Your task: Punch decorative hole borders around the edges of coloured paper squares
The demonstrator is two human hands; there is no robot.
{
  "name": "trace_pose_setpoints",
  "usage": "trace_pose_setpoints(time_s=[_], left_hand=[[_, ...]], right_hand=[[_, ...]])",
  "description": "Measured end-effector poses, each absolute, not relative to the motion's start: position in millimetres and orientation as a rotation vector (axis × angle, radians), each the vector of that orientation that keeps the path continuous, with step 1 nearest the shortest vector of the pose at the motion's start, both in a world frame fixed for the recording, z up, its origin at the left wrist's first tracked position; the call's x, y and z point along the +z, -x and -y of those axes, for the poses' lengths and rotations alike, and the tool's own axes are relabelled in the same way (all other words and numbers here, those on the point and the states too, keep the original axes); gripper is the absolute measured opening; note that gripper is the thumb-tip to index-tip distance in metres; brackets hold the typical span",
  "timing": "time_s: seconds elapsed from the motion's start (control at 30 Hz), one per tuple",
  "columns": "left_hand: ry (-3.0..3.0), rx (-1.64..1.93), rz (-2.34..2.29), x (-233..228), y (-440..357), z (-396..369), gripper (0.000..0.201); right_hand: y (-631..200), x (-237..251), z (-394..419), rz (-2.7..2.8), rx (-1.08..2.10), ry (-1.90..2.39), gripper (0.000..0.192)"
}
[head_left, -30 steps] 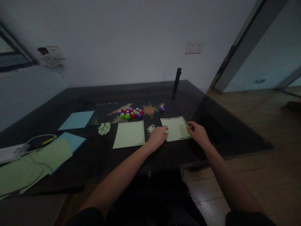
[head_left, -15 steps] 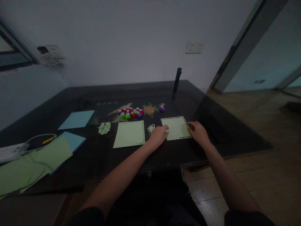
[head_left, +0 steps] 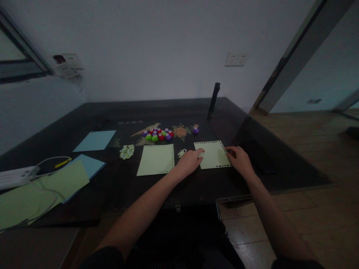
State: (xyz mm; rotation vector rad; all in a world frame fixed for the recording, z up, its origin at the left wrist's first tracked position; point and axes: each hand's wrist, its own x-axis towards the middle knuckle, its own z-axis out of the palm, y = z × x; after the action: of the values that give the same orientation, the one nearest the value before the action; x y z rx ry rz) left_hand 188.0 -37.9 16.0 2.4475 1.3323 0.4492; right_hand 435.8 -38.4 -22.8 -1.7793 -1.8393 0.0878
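Observation:
A pale green sheet of paper (head_left: 213, 154) with small holes punched along its top, right and part of its bottom edge lies in front of me. My left hand (head_left: 191, 161) rests flat on its left edge, fingers stretched and thumb apart. At the right edge my right hand (head_left: 239, 160) pinches the paper, its fingers bent. A second pale green sheet (head_left: 155, 160), with holes down its right side, lies to the left. Between the sheets is a small pile of paper cutouts (head_left: 181, 152), partly behind my left hand.
Several red, green and purple hole punches (head_left: 158, 134) cluster behind the sheets; one purple punch (head_left: 195, 130) stands apart. A larger cutout pile (head_left: 127, 151), blue sheets (head_left: 95, 141), green sheets (head_left: 58, 183) and a power strip (head_left: 17, 178) lie left. A black upright post (head_left: 214, 101) stands at the back.
The camera view has shifted slightly, so everything appears a little farther right. Both hands stay at the edges of the same sheet.

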Motion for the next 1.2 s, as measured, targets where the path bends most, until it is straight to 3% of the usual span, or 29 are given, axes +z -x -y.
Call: trace_pose_setpoints(time_s=[0.27, 0.5, 0.7, 1.2], left_hand=[[-2.418, 0.698, -1.337, 54, -126, 29, 0.024], [-2.393, 0.725, -1.602, 34, -35, 4, 0.025], [-2.36, 0.823, -1.665, 13, -4, -3, 0.024], [-2.454, 0.773, -1.707, -7, -10, -8, 0.026]], right_hand=[[-419, 0, 43, 1.744, 0.095, 1.657, 0.023], [-348, 30, 38, 1.885, 0.214, 1.433, 0.019], [-277, 53, 16, 2.089, 0.238, 1.26, 0.016], [-226, 0, -19, 2.319, 0.115, 1.459, 0.027]])
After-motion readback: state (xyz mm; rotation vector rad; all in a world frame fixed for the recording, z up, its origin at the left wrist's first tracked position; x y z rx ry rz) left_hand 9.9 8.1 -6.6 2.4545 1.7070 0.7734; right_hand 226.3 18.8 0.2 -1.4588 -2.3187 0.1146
